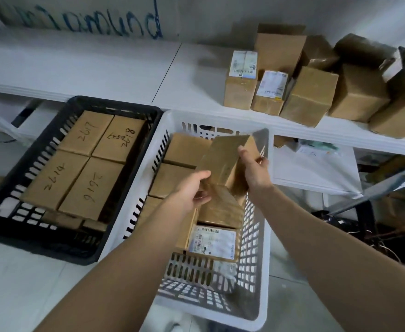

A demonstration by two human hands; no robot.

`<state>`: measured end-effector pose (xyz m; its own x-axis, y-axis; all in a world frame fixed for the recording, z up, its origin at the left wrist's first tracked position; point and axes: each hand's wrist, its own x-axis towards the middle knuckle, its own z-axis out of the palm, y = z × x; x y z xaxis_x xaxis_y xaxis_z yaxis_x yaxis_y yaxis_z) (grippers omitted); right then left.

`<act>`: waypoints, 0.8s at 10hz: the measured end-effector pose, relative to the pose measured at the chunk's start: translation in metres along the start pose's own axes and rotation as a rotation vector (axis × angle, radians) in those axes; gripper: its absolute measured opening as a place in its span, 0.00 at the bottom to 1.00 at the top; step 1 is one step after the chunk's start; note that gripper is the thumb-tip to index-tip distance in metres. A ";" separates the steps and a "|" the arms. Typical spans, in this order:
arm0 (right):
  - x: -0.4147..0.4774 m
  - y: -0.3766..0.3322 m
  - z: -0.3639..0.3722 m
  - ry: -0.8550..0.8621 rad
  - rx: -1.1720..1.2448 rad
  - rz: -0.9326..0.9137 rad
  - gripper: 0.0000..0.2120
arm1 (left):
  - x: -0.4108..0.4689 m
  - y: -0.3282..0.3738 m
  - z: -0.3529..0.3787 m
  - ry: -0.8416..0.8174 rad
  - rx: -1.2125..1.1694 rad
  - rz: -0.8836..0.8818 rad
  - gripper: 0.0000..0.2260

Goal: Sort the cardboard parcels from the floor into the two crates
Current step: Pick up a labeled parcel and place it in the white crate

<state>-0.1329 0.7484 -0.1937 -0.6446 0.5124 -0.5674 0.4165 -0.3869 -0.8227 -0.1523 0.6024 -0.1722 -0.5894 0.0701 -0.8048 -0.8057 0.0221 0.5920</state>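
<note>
- While the left hand (194,188) and right hand (254,170) both grip the tilted parcel (223,156), mid-frame above the white crate (134,188),
- better to level it first, then set it flat among the packed parcels (179,149).

**Black crate** (9,185), left. Four parcels, each with a handwritten number in dark marker on its top face, written sideways to the viewer:
- The far-left parcel (86,133) reads 2617.
- The far-right parcel (118,140) reads 2618, with a scribbled-over mark beside it.
- The near-left parcel (55,178) reads 2614.
- The near-right parcel (91,188) reads 2616.

**White crate** (251,238), right. The labelled parcel (236,248) carries a white printed label (212,242) with barcodes. Its print is too small to read.

**Shelf** (196,80), far right. The tall parcel (241,92) and the short parcel (267,104) beside it bear similar barcode labels, also illegible.

**Wall** (196,15), far left. Large blue handwriting (77,22), upside down and not legible with certainty.

**Held parcel** (223,159). Blurred, so any marking cannot be read.
</note>
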 end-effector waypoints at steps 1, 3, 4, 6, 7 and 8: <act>0.014 0.005 -0.002 -0.029 -0.038 0.035 0.30 | 0.018 -0.001 0.014 0.014 0.027 -0.017 0.08; 0.036 0.020 -0.003 -0.105 -0.262 0.085 0.19 | 0.055 -0.006 0.035 0.047 0.095 -0.010 0.09; 0.046 0.026 -0.003 -0.087 -0.318 0.123 0.20 | 0.068 -0.007 0.044 0.067 0.101 -0.010 0.06; 0.061 0.032 -0.001 -0.059 -0.377 0.181 0.28 | 0.080 -0.010 0.052 0.150 0.135 -0.021 0.07; 0.064 0.028 -0.001 -0.079 -0.406 0.200 0.26 | 0.075 -0.009 0.054 0.161 0.152 -0.016 0.08; 0.068 0.027 0.000 -0.110 -0.433 0.179 0.23 | 0.071 -0.006 0.052 0.192 0.075 -0.013 0.04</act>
<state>-0.1656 0.7723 -0.2540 -0.5927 0.3733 -0.7137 0.7409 -0.0950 -0.6649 -0.1863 0.6593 -0.2307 -0.5849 -0.1215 -0.8020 -0.8111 0.0966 0.5769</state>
